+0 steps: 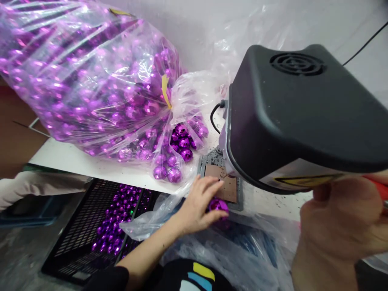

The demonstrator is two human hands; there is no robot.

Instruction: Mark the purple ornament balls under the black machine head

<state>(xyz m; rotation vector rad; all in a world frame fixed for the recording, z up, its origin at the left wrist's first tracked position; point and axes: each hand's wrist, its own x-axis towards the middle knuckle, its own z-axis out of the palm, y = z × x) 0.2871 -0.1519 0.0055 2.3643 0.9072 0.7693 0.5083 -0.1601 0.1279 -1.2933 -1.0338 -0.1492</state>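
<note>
My left hand [197,206] is loosely around a shiny purple faceted ball [218,207], with the thumb across its near side and the fingers stretched past it. Those fingertips reach over a brown pad [228,186] on a grey base plate [239,198]. Above the pad looms a machine with a black housing [303,105], a round vent grille and a yellow warning label. At the right edge, close to the camera, my right hand [339,222] is closed on a red handle [377,186]. The housing hides the machine's lower part.
A big clear bag of purple balls [91,81], tied with yellow, lies on the white table [75,157]. Loose balls [183,147] spill by its neck. Below left stands a black crate [69,238] with more balls. Clear plastic sheeting [242,242] covers my lap.
</note>
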